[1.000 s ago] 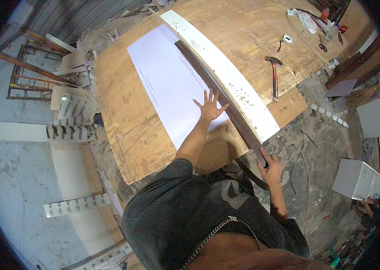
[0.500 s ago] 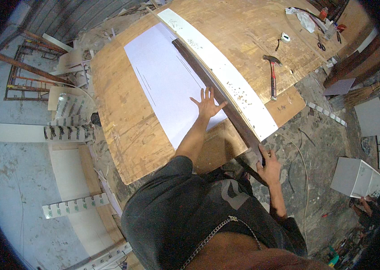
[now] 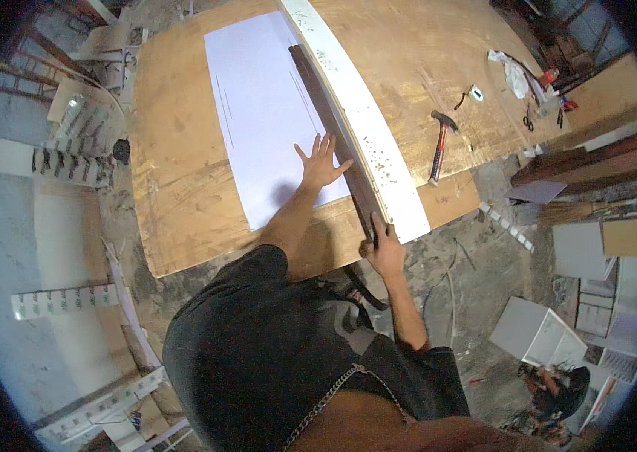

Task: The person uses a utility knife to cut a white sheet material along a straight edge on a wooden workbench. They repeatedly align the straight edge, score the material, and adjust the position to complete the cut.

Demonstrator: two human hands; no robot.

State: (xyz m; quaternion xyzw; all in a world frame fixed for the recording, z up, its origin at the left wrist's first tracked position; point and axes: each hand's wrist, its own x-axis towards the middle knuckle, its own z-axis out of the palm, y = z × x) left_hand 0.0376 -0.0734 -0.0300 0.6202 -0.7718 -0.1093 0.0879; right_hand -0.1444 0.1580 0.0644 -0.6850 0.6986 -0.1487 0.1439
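My left hand (image 3: 321,164) lies flat with fingers spread on a white sheet (image 3: 258,113) marked with thin dark lines. Its thumb reaches to a long dark brown strip (image 3: 333,132) along the sheet's right edge. My right hand (image 3: 386,252) is closed round the near end of this strip, close to the table's front edge; the fingertips are partly hidden. A long white board (image 3: 356,105) with dark specks lies along the strip's right side. Below my right hand, a black curved band (image 3: 366,290) hangs past the table edge; whether it belongs to the strip I cannot tell.
On the wooden table (image 3: 175,151) lie a hammer (image 3: 441,147), a tape measure (image 3: 475,93) and scissors (image 3: 528,122). A white box (image 3: 533,331) stands on the floor at right, near another person (image 3: 560,392). Boards lean at the far right.
My right hand has moved forward along the strip, and its fingers have closed more round the near end. My left hand stays spread on the sheet. The whole view has shifted.
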